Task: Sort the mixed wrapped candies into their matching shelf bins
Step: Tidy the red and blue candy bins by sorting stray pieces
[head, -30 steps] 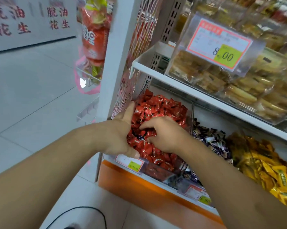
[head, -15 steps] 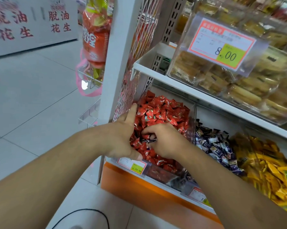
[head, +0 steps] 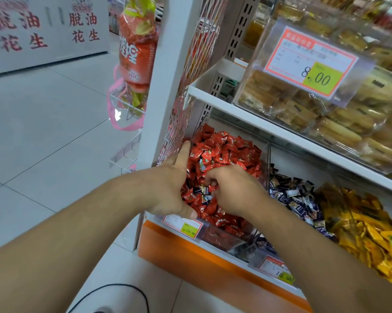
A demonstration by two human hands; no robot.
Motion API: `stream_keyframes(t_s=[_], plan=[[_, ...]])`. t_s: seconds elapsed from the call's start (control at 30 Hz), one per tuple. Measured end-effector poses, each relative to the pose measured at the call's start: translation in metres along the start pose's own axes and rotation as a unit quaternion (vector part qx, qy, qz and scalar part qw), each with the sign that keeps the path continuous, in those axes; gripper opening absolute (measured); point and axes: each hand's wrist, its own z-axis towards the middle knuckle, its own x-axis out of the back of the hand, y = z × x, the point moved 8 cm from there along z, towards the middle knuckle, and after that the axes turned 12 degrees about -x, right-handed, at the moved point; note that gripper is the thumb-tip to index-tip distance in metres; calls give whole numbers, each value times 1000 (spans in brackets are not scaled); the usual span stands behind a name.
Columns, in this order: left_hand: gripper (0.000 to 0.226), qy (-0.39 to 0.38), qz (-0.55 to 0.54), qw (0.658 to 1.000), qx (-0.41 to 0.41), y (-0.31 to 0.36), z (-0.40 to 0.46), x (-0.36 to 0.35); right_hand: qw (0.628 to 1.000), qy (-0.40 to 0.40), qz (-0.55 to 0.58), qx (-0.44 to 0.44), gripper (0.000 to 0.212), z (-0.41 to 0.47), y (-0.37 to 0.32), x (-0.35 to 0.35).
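At frame centre, the left hand (head: 172, 188) rests flat-fingered against the left side of the red candy bin (head: 226, 239), index finger extended upward. The right hand (head: 233, 190) is curled into the red candies (head: 231, 152), fingertips pinching among them; which piece it grips cannot be determined. Dark-wrapped candies (head: 296, 199) fill the adjacent bin at right, yellow candies (head: 371, 231) beyond.
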Motion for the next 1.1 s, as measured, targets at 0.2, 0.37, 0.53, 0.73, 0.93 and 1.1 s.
stream_keyframes(t_s=[0.2,0.37,0.53,0.73,0.93,1.1], plan=[[148,2,-4,1000,-4,2,1,0,982,26,183,-45,31,-4,19,32],[149,1,-7,1000,-6,2,1,-1,956,79,271,-79,28,-4,32,52],[148,1,-9,1000,-7,3,1,0,981,173,75,-49,47,-9,29,62],[149,0,5,1000,-1,4,1,0,986,49,115,115,24,-23,-12,33],[148,0,1,1000,-4,4,0,0,998,18,-41,48,24,-12,-4,8],[148,3,14,1000,-7,5,1,1,998,38,-35,31,26,-12,-6,15]])
